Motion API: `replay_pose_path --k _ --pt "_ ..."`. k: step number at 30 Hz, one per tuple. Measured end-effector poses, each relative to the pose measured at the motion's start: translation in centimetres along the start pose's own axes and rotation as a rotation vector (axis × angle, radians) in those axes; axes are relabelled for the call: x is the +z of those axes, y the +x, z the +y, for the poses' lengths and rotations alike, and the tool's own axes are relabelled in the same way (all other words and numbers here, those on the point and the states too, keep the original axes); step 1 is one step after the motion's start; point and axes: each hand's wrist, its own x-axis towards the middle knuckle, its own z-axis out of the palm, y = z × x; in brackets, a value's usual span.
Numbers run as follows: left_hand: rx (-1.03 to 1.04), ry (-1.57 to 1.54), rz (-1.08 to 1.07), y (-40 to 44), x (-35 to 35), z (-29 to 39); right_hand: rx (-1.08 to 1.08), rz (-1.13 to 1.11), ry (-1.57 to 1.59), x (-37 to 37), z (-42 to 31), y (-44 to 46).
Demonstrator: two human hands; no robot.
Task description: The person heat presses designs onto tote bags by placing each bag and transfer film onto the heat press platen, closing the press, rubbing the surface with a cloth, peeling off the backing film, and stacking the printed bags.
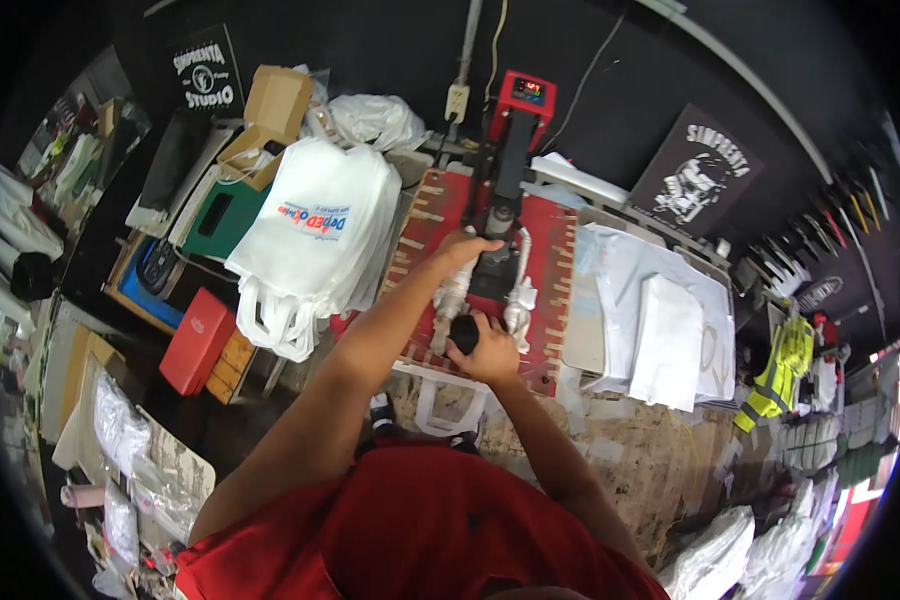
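A red heat press [545, 290] with a lit display box at its back stands in the middle. My right hand [490, 352] is wrapped round the black knob [464, 332] at the front end of its handle. Further back, my left hand [467, 250] rests on the press's middle part, by the metal post, with the thumb stretched out; its other fingers are partly hidden. White wrapping [520, 305] covers bars on both sides of the handle. White bag handles [425, 405] hang out at the front edge of the press.
Printed white bags [320, 190] are stacked left of the press. Blank white bags [667, 340] lie on the right. A red box [198, 340], a green item [220, 222] and an open cardboard box [275, 110] are further left. A yellow vest [778, 375] hangs at the right.
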Motion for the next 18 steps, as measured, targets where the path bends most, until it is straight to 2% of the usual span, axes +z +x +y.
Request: replay_pose_path --k 2,3,6,7,8,9,10,11,12,13,14,16,18 --pt "-0.047 -0.048 0.017 2.0 0.6 -1.3 0.001 -0.027 -0.019 -0.1 0.0 -0.2" --pt "0.021 -0.063 0.023 7.1 1.4 -4.9 0.017 -0.047 -0.049 -0.2 -0.1 -0.3" --pt "-0.096 0.109 0.07 3.2 1.1 -1.3 0.128 -0.161 -0.008 -1.1 -0.9 -0.1" --pt "0.052 0.168 0.04 5.8 1.0 -4.3 0.074 -0.127 -0.056 -2.2 -1.7 -0.3" --pt "0.129 0.556 0.143 0.4 0.6 1.4 0.055 -0.082 -0.072 -4.1 -3.5 0.3" --pt "0.229 0.573 0.265 2.4 0.3 1.7 0.065 -0.021 -0.009 -5.1 -3.5 1.7" --pt "0.288 0.577 0.355 3.0 0.9 -1.4 0.106 -0.005 0.051 -5.5 -3.5 0.2" --pt "0.131 0.442 0.202 0.5 1.3 -2.3 0.174 -0.086 0.008 -6.4 -4.9 -1.3" --pt "0.044 0.315 0.088 0.9 0.3 1.0 0.202 -0.096 -0.046 -6.9 -5.2 0.9" --pt "0.142 0.41 0.176 2.5 0.1 1.9 0.021 0.065 0.04 -4.8 -3.0 0.7" --pt "0.19 0.496 0.245 2.2 0.8 0.1 0.04 0.039 0.048 -5.0 -2.8 0.8" --pt "0.082 0.476 0.156 -0.2 0.2 1.3 0.073 0.086 0.008 -5.4 -4.1 0.2" --pt "0.22 0.442 0.112 -0.3 -0.4 1.0 0.119 0.041 0.027 -6.5 -4.3 0.9"
